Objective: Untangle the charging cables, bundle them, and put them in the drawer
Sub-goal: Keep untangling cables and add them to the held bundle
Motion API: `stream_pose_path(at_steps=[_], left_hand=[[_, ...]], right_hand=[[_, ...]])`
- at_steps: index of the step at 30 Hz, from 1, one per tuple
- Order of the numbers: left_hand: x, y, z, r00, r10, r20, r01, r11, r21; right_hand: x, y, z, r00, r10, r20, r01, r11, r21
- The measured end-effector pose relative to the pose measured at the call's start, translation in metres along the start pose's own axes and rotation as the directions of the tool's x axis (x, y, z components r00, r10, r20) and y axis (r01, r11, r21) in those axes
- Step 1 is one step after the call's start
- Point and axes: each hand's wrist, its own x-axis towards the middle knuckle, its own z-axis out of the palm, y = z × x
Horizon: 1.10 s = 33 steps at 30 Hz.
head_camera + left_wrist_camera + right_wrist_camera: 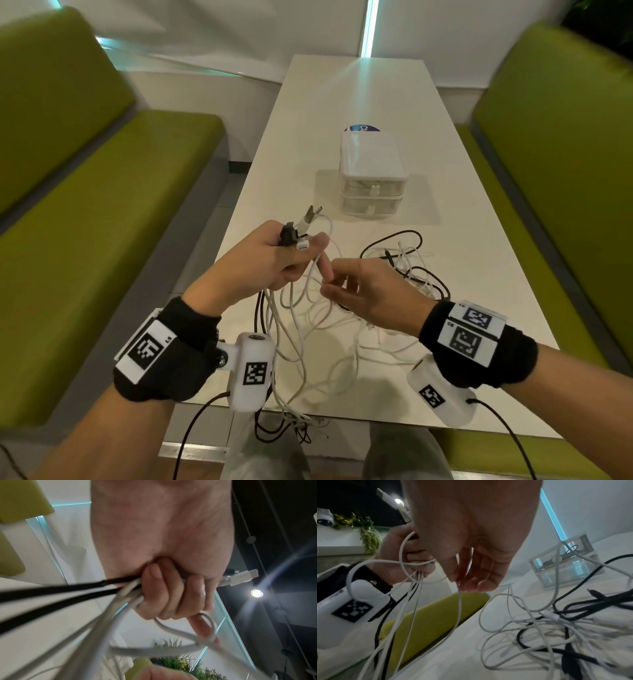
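My left hand (274,260) is raised over the table's near end and grips a bunch of white and black cables (120,592), with several plug ends (305,226) sticking up past its thumb. The strands hang down from that fist over the table edge (294,342). My right hand (346,284) is just right of it and pinches one thin white cable (459,601) at its fingertips. More tangled white and black cables (407,263) lie on the table behind the right hand. A small white two-drawer box (371,174) stands farther back, both drawers closed.
The white table (359,96) runs away from me between two green benches (102,212) (555,144). A blue-and-white round label (363,128) lies behind the drawer box. My knees (404,455) show below the table's near edge.
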Motion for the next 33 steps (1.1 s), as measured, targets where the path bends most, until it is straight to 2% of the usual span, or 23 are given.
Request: stream_pose_path(at_steps=[3, 5, 7, 10, 12, 13, 15, 16, 18, 20, 21, 22, 25, 28, 31, 33], left_hand=[[0.002, -0.003, -0.001, 0.989, 0.043, -0.139, -0.042, 0.999, 0.008], [0.004, -0.005, -0.001, 0.953, 0.049, -0.299, -0.069, 0.996, -0.055], [0.006, -0.007, -0.002, 0.903, 0.027, -0.429, -0.104, 0.982, -0.156], [0.006, -0.006, -0.003, 0.856, -0.003, -0.518, -0.138, 0.962, -0.235], [0.007, -0.004, -0.002, 0.852, -0.003, -0.524, -0.154, 0.954, -0.257], [0.007, -0.003, -0.001, 0.853, -0.002, -0.521, -0.160, 0.951, -0.266], [0.007, -0.001, 0.000, 0.861, 0.003, -0.508, -0.163, 0.949, -0.270], [0.006, -0.001, 0.001, 0.870, 0.011, -0.494, -0.165, 0.949, -0.270], [0.006, 0.000, 0.001, 0.885, 0.024, -0.465, -0.170, 0.946, -0.276], [0.006, 0.001, 0.003, 0.891, 0.032, -0.453, -0.181, 0.940, -0.289], [0.006, 0.002, 0.004, 0.892, 0.036, -0.451, -0.186, 0.938, -0.293], [0.006, 0.003, 0.004, 0.891, 0.040, -0.452, -0.192, 0.936, -0.295], [0.008, 0.004, 0.006, 0.881, 0.046, -0.471, -0.208, 0.932, -0.297], [0.008, 0.004, 0.005, 0.876, 0.049, -0.481, -0.226, 0.921, -0.317], [0.008, 0.004, 0.005, 0.879, 0.058, -0.473, -0.234, 0.917, -0.323], [0.007, 0.004, 0.003, 0.883, 0.060, -0.466, -0.231, 0.920, -0.318]], right_hand=[[-0.001, -0.004, -0.007, 0.990, 0.074, 0.119, -0.080, 0.996, 0.044], [-0.005, -0.006, -0.013, 0.970, 0.091, 0.226, -0.104, 0.993, 0.047], [-0.011, -0.008, -0.019, 0.929, 0.089, 0.358, -0.133, 0.986, 0.102], [-0.019, -0.012, -0.025, 0.861, 0.089, 0.500, -0.146, 0.986, 0.075], [-0.022, -0.009, -0.024, 0.812, 0.120, 0.571, -0.071, 0.992, -0.108], [-0.024, -0.007, -0.024, 0.783, 0.177, 0.597, -0.028, 0.968, -0.250], [-0.026, -0.003, -0.025, 0.731, 0.353, 0.584, 0.015, 0.847, -0.531], [-0.027, -0.001, -0.027, 0.723, 0.421, 0.547, 0.005, 0.789, -0.614], [-0.026, 0.002, -0.031, 0.764, 0.450, 0.462, -0.046, 0.752, -0.657], [-0.022, 0.000, -0.035, 0.848, 0.378, 0.371, -0.071, 0.775, -0.627], [-0.020, -0.003, -0.037, 0.870, 0.348, 0.349, -0.080, 0.799, -0.596], [-0.019, -0.007, -0.038, 0.869, 0.337, 0.362, -0.090, 0.827, -0.554], [-0.020, -0.015, -0.027, 0.806, 0.344, 0.482, -0.085, 0.873, -0.481], [-0.025, -0.016, 0.002, 0.815, 0.328, 0.478, -0.108, 0.896, -0.430], [-0.026, -0.016, 0.028, 0.815, 0.287, 0.504, -0.023, 0.884, -0.466], [-0.024, -0.013, 0.035, 0.793, 0.310, 0.524, 0.016, 0.849, -0.528]])
